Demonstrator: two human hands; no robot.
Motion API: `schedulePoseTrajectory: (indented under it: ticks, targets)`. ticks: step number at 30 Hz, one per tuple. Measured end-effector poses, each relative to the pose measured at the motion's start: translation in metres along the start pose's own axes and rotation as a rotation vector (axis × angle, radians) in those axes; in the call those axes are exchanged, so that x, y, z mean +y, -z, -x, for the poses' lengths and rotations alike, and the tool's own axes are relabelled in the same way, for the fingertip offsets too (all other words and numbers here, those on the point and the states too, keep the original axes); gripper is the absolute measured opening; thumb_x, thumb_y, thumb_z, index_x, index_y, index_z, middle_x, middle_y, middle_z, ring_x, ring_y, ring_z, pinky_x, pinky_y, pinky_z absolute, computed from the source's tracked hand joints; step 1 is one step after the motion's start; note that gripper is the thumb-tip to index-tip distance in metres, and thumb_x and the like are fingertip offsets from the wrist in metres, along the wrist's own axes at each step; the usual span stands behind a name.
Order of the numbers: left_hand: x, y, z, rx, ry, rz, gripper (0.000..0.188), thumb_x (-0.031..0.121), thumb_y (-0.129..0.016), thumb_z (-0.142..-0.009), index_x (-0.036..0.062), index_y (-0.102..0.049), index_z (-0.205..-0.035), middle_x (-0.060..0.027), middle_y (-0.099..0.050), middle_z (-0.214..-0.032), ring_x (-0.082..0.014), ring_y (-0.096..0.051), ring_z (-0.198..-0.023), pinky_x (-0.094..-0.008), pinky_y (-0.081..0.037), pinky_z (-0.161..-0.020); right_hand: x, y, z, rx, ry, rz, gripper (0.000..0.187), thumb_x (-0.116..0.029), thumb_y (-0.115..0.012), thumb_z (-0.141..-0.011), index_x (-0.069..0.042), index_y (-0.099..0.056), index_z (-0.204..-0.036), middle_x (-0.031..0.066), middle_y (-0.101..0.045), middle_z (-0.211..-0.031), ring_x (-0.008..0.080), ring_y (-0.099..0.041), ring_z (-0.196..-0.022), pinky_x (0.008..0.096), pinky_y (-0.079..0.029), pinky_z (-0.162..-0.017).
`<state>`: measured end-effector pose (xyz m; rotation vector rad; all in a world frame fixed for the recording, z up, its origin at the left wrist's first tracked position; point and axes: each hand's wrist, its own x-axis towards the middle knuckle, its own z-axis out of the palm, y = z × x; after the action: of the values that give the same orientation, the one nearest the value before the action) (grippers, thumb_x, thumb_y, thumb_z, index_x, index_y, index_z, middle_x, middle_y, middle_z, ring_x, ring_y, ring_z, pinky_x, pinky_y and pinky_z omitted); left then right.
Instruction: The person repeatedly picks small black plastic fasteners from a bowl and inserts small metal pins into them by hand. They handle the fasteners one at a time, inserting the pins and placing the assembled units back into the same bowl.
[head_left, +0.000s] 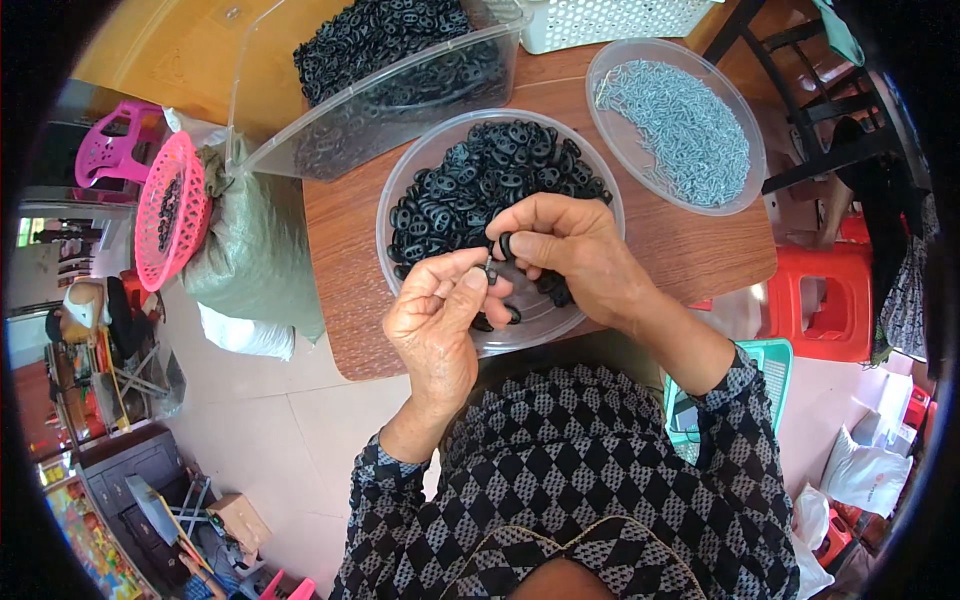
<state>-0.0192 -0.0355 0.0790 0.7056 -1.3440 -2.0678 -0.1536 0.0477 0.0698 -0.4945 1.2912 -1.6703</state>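
Over a round clear plastic bowl (548, 325) heaped with small black two-hole plastic pieces (480, 185), my hands meet fingertip to fingertip. My left hand (437, 318) is closed, thumb and fingers pinching a small black piece (490, 274). A thin silvery shaft, perhaps a screw, shows between the fingertips of both hands. My right hand (580, 250) pinches another black plastic piece (506, 245) between thumb and forefinger, turned edge-on. A few more pieces lie below my left fingers. How the held parts fit together is too small to make out.
Right of the bowl, a clear dish (755, 165) holds many silvery screws (680, 130). A large clear bin (375, 85) of black pieces tilts at the table's back left. A white basket (610, 22) stands behind. Red stool (820, 305) right; pink basket (172, 210) and sack (250, 250) left.
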Motion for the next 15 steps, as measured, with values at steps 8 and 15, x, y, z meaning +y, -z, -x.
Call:
schedulePoseTrajectory:
  ticks: [8, 15]
  targets:
    - [0.003, 0.001, 0.001, 0.002, -0.027, -0.116, 0.015, 0.001, -0.054, -0.09, -0.0072, -0.057, -0.102, -0.0138, -0.064, -0.084, -0.0109, -0.061, -0.063, -0.0198, -0.05, -0.054, -0.014, 0.003, -0.003, -0.093, -0.124, 0.043, 0.014, -0.006, -0.06, -0.084, -0.002, -0.063, -0.097, 0.0028, -0.064, -0.082, 0.0066, -0.056, -0.069, 0.0186, -0.044, -0.059]
    - [0.004, 0.002, -0.001, 0.004, -0.015, -0.136, 0.02, 0.001, -0.055, -0.089, -0.0069, -0.052, -0.107, -0.013, -0.064, -0.085, -0.011, -0.062, -0.067, -0.0194, -0.05, -0.055, -0.005, 0.0, -0.006, -0.005, -0.101, -0.03, 0.012, -0.011, -0.064, -0.083, -0.002, -0.064, -0.089, 0.0045, -0.064, -0.073, 0.0076, -0.056, -0.062, 0.0189, -0.042, -0.053]
